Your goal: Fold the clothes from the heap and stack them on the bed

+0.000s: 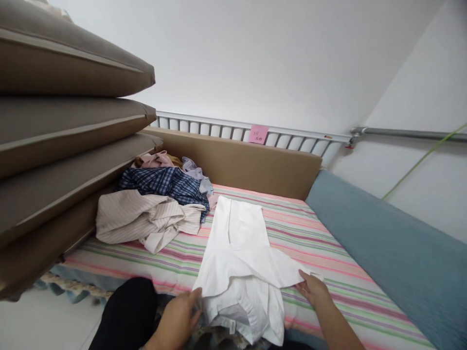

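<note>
A white shirt (241, 233) lies partly folded on the striped bed sheet (292, 223), directly in front of me. Its collar opening, with a small label, faces my side near the bed's edge. At the lower left, my left hand (180, 311) pinches the shirt's edge between thumb and fingers. My right hand (312, 288) grips a pointed white end of the shirt that is stretched out to the right. The fabric between the two hands is spread fairly flat, with loose folds around the collar.
Left of the shirt are a striped cream garment (134, 218), a dark plaid garment (166, 183) and other crumpled clothes. Stacked brown cushions (73, 116) rise at the left. A brown panel (248, 163) and radiator (204, 127) bound the back; a blue padded side (383, 238) runs along the right.
</note>
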Action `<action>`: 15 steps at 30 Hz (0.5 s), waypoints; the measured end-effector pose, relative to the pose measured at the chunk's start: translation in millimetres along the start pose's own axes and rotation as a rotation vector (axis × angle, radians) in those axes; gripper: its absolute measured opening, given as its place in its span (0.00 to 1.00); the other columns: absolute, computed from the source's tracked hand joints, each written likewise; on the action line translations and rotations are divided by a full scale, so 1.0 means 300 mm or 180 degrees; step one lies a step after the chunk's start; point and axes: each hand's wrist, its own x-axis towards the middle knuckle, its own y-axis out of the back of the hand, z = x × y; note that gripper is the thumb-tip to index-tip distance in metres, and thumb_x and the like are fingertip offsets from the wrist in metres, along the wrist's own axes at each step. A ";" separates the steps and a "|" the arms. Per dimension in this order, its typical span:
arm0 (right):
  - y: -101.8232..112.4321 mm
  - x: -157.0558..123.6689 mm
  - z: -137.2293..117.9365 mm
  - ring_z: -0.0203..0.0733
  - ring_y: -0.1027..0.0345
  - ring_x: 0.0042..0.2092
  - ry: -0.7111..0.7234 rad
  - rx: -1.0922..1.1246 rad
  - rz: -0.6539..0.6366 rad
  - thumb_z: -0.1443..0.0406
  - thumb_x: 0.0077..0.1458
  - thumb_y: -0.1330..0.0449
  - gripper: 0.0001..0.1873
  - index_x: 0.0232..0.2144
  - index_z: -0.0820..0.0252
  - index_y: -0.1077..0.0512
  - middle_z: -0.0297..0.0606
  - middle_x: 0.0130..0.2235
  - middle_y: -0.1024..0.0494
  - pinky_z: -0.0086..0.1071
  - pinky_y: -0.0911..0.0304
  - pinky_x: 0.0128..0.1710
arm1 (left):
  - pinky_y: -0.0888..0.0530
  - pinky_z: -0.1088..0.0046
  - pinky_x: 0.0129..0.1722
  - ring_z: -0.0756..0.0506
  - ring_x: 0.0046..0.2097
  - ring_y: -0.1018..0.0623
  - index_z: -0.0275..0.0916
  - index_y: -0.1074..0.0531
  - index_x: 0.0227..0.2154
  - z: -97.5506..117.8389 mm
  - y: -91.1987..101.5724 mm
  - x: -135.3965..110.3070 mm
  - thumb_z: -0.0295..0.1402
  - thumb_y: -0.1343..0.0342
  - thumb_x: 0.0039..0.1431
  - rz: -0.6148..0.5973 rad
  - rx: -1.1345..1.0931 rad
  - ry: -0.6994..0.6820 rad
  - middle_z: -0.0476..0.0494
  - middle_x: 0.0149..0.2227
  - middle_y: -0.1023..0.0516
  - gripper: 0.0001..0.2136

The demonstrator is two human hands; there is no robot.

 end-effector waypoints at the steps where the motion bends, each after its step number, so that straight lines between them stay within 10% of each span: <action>1: 0.002 0.000 0.001 0.40 0.30 0.24 -0.0128 0.0060 0.0010 0.69 0.40 0.37 0.14 0.26 0.55 0.40 0.31 0.21 0.29 0.34 0.28 0.27 | 0.31 0.65 0.47 0.41 0.45 0.26 0.42 0.30 0.47 0.025 0.025 0.011 0.30 0.50 0.54 0.0057 0.0217 -0.0114 0.40 0.42 0.24 0.17; 6: -0.023 -0.013 -0.071 0.39 0.32 0.21 -0.0182 0.0261 -0.0005 0.70 0.39 0.38 0.13 0.25 0.56 0.40 0.31 0.19 0.30 0.29 0.33 0.18 | 0.36 0.63 0.55 0.42 0.54 0.31 0.42 0.32 0.50 0.094 0.064 0.165 0.26 0.54 0.58 0.0217 0.0530 -0.0839 0.41 0.52 0.28 0.18; 11: -0.114 -0.031 -0.211 0.32 0.42 0.16 0.0627 0.0461 0.0326 0.68 0.37 0.37 0.17 0.27 0.55 0.43 0.21 0.15 0.40 0.24 0.41 0.15 | 0.41 0.56 0.59 0.37 0.63 0.45 0.41 0.47 0.60 0.007 -0.071 0.292 0.35 0.44 0.54 -0.0098 0.0829 -0.1272 0.40 0.63 0.46 0.31; 15: -0.279 -0.007 -0.340 0.35 0.36 0.21 0.1380 0.0252 0.0523 0.63 0.38 0.39 0.21 0.37 0.58 0.38 0.24 0.20 0.33 0.28 0.37 0.21 | 0.36 0.57 0.55 0.34 0.60 0.39 0.38 0.45 0.60 -0.117 -0.185 0.337 0.44 0.44 0.53 0.0484 0.1397 -0.2011 0.34 0.60 0.41 0.33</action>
